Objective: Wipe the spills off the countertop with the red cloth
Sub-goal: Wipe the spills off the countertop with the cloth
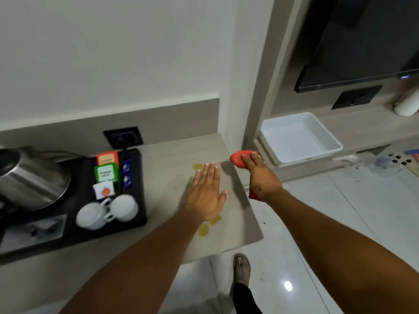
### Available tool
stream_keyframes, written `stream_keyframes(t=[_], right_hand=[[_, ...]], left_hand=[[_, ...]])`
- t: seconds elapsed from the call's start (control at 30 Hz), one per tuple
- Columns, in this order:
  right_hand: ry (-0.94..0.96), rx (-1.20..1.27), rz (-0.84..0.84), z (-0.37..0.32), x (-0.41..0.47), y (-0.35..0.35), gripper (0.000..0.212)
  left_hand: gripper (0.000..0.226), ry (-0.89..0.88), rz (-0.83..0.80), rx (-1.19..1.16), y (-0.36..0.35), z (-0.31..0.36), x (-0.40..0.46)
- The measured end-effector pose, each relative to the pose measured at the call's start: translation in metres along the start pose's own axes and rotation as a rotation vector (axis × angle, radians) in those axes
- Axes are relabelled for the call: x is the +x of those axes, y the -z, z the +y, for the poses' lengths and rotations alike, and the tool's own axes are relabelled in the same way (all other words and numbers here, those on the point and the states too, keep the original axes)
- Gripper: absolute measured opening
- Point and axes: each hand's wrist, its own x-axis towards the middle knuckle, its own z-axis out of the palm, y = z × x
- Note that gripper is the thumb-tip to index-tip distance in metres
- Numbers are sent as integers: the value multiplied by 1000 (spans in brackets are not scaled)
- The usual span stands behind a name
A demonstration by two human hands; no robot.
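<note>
My left hand (207,193) lies flat, fingers spread, bracing me on the beige stone desk (172,155). My right hand (260,175) grips the bunched red cloth (240,157) at the desk's right edge, yellow spills (203,230) unwiped.

A beige countertop (235,225) is seen, with a black tray (136,189) set on it well to the left of the left hand (207,196), which is laid flat on the surface. A yellow spill (197,166) is found just beyond the fingertips of that hand, and two more yellow patches (208,225) are seen just behind its wrist, near the front edge.
</note>
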Motion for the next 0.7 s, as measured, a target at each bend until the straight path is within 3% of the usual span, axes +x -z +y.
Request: stream_keyframes(t=[0.13, 0.3, 0.43, 0.57, 0.7], right_hand=[[-119, 353, 3, -39, -47, -41, 53], [-117, 579, 34, -65, -89, -90, 49], [-133, 98, -35, -67, -114, -136, 65], [-47, 11, 25, -68, -114, -142, 82], [49, -32, 1, -52, -104, -140, 77]], left_hand=[[79, 80, -65, -5, -17, -40, -82], [79, 149, -120, 8, -39, -77, -146], [79, 144, -133, -22, -56, -94, -175], [79, 133, -166, -27, -68, -113, -185], [80, 89, -172, -51, -71, -130, -176]])
